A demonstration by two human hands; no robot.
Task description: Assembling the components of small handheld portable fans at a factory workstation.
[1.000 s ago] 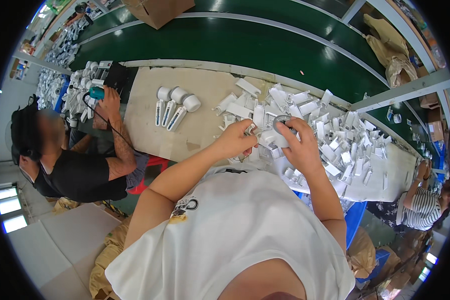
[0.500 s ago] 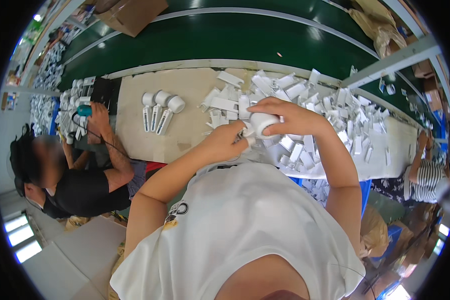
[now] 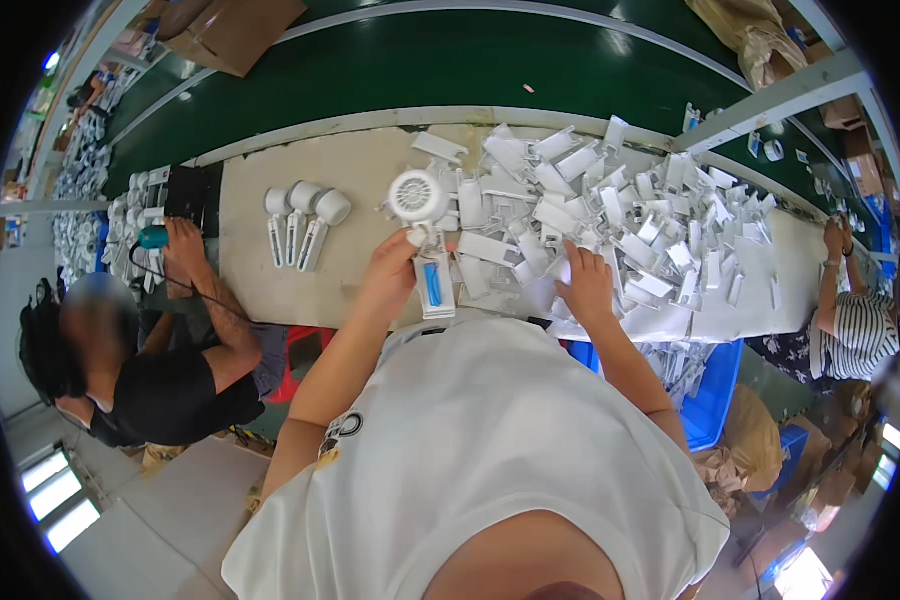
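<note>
My left hand (image 3: 390, 275) is closed on the neck of a white handheld fan (image 3: 417, 197), whose round slotted grille faces up. The fan's handle lies open, and a blue cylindrical battery (image 3: 433, 284) sits inside it. At the near edge of the heap, my right hand (image 3: 588, 284) has its fingers bent around a white plastic cover (image 3: 549, 276), which is blurred. The heap of white plastic handle covers (image 3: 570, 215) spreads from beside the fan to the right.
Three white fans (image 3: 308, 215) lie side by side on the table (image 3: 245, 170) to the left. A co-worker in black (image 3: 170, 375) holds a teal tool (image 3: 153, 238). Another person in stripes (image 3: 860, 325) sits far right. A blue bin (image 3: 715, 400) stands below the table edge; a green conveyor (image 3: 420, 75) runs behind.
The fan has turned so its grille and open handle face up, and it has moved left in my left hand. My right hand has let go of the fan's head and moved right to the covers.
</note>
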